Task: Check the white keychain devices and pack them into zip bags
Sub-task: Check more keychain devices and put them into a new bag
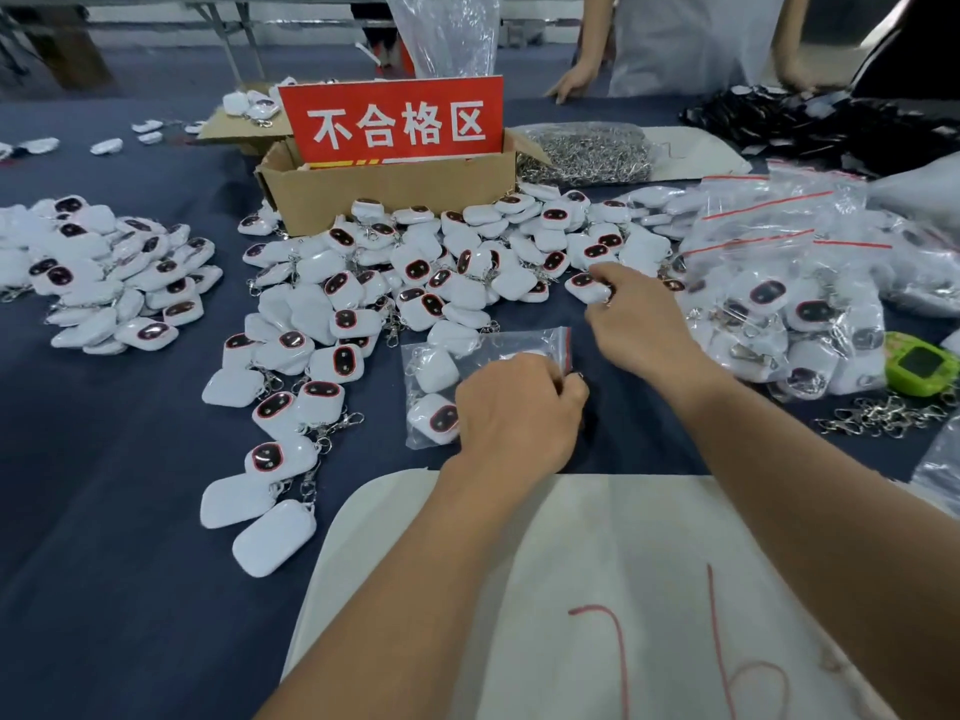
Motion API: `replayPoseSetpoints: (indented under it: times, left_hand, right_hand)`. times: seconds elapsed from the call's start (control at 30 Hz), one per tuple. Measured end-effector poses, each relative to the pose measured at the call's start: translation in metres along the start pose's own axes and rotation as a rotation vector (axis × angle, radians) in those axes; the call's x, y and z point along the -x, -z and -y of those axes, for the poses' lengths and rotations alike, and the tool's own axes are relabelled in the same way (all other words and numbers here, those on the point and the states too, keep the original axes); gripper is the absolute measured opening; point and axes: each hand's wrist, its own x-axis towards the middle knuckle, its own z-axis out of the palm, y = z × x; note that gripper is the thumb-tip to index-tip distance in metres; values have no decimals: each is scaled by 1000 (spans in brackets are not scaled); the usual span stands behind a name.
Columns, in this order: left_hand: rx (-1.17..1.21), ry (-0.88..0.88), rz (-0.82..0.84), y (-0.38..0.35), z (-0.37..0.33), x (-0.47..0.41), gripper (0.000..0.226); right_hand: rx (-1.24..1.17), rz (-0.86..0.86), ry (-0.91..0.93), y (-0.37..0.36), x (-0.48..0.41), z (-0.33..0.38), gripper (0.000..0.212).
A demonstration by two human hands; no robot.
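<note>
**Head camera, forward and down**

The single wide-angle view looks down from close above the dark blue cloth table (130, 511). Forearms enter from the bottom edge. The left hand (514, 413), gripping a clear plastic zip bag (519, 339), and the right hand (641, 324), pinching a white rounded plastic keychain device (583, 284), sit at centre.

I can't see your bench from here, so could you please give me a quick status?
Left hand grips zip bag at mouth, devices inside. Right hand pinches white keychain device at pile edge. Nothing between it and bag.
</note>
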Motion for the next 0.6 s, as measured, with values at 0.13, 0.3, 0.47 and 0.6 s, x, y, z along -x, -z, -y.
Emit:
replayPoseSetpoints:
  times: [0.13,0.3,0.47,0.6]
  left_hand:
    - [11,2,9,1,4,0,42]
    - [5,5,11,3,2,1,39]
    - [-23,-1,-6,3,2,2,40]
    - [-43,-8,-35,2,2,3,40]
  right_hand:
    - [138,-6,93,-17,8,7,22]
    - [187,-81,186,-18,24,5,16]
    - [214,-172,210,-21,30,3,19]
    - [259,-18,183,-22,29,6,25]
